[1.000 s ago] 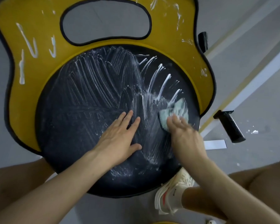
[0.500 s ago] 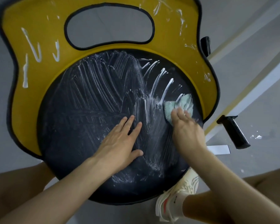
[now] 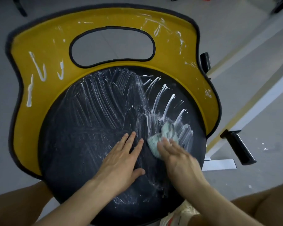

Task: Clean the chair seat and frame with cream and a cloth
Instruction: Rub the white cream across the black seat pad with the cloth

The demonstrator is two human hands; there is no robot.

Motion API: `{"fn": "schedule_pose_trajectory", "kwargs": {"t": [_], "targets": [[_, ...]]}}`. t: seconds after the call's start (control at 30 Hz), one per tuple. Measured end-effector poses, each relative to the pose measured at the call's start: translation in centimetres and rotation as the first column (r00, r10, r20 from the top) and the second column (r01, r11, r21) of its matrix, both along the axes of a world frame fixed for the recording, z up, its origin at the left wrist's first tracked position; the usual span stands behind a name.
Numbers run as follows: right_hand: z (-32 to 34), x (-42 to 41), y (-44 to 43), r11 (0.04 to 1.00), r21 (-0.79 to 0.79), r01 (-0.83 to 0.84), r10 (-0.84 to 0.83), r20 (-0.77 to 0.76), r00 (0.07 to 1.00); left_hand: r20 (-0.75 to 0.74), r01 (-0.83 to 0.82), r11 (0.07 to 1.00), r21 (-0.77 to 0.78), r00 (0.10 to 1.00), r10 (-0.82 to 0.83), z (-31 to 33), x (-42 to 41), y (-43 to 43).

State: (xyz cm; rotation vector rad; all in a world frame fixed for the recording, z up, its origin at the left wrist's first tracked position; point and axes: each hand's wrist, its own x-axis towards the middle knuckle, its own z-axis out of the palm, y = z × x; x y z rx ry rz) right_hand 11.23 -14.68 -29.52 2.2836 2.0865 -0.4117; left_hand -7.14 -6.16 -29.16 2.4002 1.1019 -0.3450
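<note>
A round black chair seat [image 3: 82, 144] fills the middle of the view, streaked all over with smeared white cream. A yellow frame [image 3: 39, 46] with a black edge and an oval handle hole wraps its far side and carries unspread cream lines at left and upper right. My left hand [image 3: 121, 162] lies flat on the seat, fingers spread. My right hand [image 3: 178, 159], blurred by motion, presses a pale green cloth [image 3: 163, 136] against the seat's right part.
Two black chair leg ends [image 3: 238, 149] [image 3: 205, 61] stick out at the right over the grey floor. A white and yellow floor stripe [image 3: 260, 95] runs diagonally. My knees are at the bottom corners, a white shoe [image 3: 178, 216] below the seat.
My right hand slid the cloth up toward the seat's right rim, then back down and inward. The left hand stayed flat on the seat. The camera view rose, showing more of the frame.
</note>
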Motion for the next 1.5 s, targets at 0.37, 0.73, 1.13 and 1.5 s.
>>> {"fn": "schedule_pose_trajectory", "kwargs": {"t": [0.37, 0.73, 1.13, 1.5], "targets": [[-2.4, -0.7, -2.6, 0.999, 0.04, -0.023, 0.022, 0.034, 0.999, -0.005, -0.011, 0.999, -0.039, 1.0, 0.011, 0.4, 0.1, 0.1], [-2.2, 4.1, 2.2, 0.984, 0.056, 0.167, -0.172, 0.108, 0.979, -0.008, 0.0, 0.995, -0.104, 1.0, -0.001, 0.9, 0.0, 0.5], [-3.8, 2.0, -1.7, 0.939, 0.334, -0.077, 0.031, 0.14, 0.99, -0.081, 0.03, 0.992, -0.126, 0.996, -0.04, 0.2, 0.9, 1.3], [-1.7, 3.7, 2.1, 0.984, 0.1, 0.147, -0.155, 0.076, 0.985, -0.065, 0.021, 0.997, -0.07, 0.998, -0.026, 0.1, 0.6, 0.9]]}}
